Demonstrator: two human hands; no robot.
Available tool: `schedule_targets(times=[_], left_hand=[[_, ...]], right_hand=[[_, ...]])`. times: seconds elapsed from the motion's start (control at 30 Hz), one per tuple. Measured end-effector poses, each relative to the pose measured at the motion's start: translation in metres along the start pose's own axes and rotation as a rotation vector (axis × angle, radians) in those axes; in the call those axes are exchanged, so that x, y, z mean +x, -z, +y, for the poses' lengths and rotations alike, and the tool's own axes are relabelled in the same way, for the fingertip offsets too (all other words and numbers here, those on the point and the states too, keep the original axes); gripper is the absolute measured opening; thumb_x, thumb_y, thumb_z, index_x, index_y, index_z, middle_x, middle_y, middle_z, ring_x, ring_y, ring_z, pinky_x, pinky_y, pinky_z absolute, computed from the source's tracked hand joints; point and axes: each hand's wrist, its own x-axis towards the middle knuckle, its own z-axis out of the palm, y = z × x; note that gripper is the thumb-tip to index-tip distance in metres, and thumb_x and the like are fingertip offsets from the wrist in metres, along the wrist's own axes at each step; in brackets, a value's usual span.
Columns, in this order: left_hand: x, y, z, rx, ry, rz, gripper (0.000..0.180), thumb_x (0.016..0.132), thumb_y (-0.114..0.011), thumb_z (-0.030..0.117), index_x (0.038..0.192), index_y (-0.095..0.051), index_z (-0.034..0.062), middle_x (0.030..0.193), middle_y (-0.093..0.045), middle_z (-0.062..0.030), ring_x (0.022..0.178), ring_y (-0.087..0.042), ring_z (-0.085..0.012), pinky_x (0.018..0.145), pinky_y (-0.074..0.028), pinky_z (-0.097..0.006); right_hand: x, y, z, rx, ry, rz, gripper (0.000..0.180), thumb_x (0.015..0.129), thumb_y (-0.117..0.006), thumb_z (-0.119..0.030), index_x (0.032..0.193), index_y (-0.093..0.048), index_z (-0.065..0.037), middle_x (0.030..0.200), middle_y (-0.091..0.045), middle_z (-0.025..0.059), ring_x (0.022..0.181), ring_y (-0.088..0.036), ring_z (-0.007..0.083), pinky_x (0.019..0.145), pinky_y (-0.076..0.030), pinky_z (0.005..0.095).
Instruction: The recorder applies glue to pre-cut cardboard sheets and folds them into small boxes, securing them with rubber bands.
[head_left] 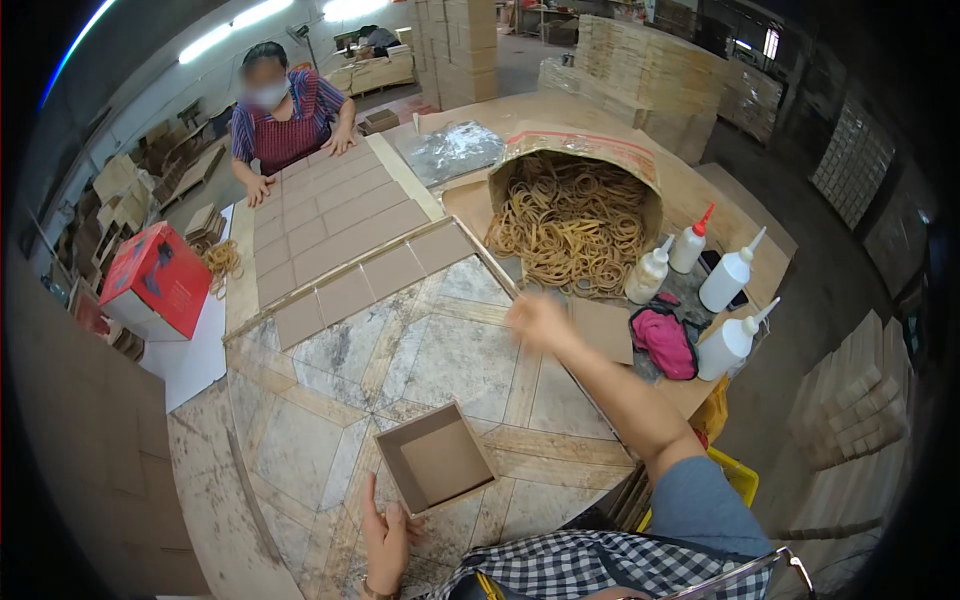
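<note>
A square, open-topped brown box (440, 458) stands on the patterned worktable (290, 440) in front of me, with nothing inside it. Beside its near left corner is my left hand (388, 535), index finger stretched out and thumb apart; whether it touches the box I cannot tell. My right hand (540, 322) is smeared by motion above the table's right edge, close to a flat brown board (602, 332) and the heap of rubber bands (575, 235). Its fingers and anything in them cannot be made out.
The rubber bands spill from a large paper sack (650, 180). White glue bottles (733, 280) and a pink-and-black cloth item (664, 342) lie to its right. Brown panels (330, 215) cover the far left table, where a co-worker (290, 125) rests both hands. A red box (157, 280) stands left.
</note>
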Motion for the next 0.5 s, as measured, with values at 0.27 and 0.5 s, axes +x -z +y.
schedule_targets(times=[0.27,0.5], left_hand=[[0.001,0.006,0.011,0.635,-0.71,-0.122,0.036,0.077,-0.069,0.009,0.112,-0.061,0.0058,0.075,-0.055,-0.0143,0.064,-0.057,-0.031,0.057,-0.046,-0.036],[-0.004,0.014,0.015,0.558,-0.783,-0.044,0.042,0.076,-0.068,0.004,0.116,-0.057,0.0021,0.081,-0.062,-0.0146,0.068,-0.061,-0.0287,0.061,-0.048,-0.035]], right_hand=[[0.101,0.125,0.057,-1.062,-0.052,0.52,0.02,0.081,-0.055,-0.011,0.098,-0.067,-0.007,0.115,-0.056,0.0165,0.104,-0.055,0.0325,0.08,-0.048,0.0467],[0.104,0.141,0.048,-0.35,0.158,0.837,0.015,0.089,-0.053,-0.014,0.094,-0.052,-0.001,0.087,-0.064,0.0178,0.075,-0.064,0.0328,0.069,-0.048,0.0447]])
